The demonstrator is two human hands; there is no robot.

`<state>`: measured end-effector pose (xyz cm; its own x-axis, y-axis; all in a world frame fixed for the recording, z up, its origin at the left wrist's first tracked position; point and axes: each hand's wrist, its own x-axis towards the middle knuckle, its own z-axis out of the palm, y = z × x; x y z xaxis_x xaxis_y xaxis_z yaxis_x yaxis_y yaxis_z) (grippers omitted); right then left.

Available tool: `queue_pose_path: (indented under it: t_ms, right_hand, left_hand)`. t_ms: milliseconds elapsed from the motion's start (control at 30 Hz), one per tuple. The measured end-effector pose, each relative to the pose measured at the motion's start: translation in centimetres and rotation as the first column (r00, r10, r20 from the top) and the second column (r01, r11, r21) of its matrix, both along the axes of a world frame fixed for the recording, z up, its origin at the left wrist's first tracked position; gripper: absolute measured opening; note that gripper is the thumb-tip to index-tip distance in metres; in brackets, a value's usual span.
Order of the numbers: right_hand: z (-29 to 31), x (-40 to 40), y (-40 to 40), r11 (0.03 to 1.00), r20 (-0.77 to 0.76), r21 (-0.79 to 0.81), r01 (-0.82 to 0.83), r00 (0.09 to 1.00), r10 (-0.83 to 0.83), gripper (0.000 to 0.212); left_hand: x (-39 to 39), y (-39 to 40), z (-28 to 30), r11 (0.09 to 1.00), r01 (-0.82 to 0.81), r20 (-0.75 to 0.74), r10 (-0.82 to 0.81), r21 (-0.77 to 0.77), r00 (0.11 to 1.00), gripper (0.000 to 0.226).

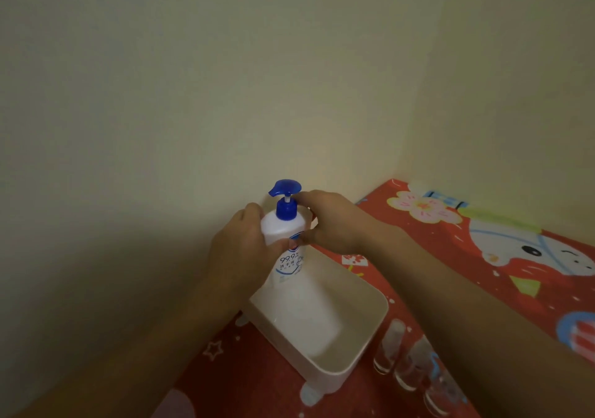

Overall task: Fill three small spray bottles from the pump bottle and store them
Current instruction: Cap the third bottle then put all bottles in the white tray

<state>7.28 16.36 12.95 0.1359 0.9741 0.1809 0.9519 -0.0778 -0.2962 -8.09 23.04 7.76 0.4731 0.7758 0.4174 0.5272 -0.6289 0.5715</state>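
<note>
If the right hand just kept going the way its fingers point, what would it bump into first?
The right hand points left, at the pump bottle, and its fingertips already seem to touch the bottle's shoulder. So it would likely meet the bottle first, with the left hand gripping the far side.

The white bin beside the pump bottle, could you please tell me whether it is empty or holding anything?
Empty: the white bin shows only bare floor inside; the three small spray bottles stand outside it.

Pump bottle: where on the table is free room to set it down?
Free: the red cloth right of the white bin, beyond the right forearm. The bin's inside is empty too. Crowded: near right, where three small spray bottles stand beside the bin. Both hands hold the pump bottle.
</note>
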Motion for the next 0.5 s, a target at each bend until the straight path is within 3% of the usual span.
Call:
queue_pose_path:
  t_ms: [500]
  right_hand:
    - [-1.4,0.7,2.4,0.999,0.036,-0.010,-0.042,0.998,0.043,0.066]
  left_hand:
    - [0.5,1.0,-1.3,0.995,-0.047,-0.066,0.054,0.092,0.996,0.053]
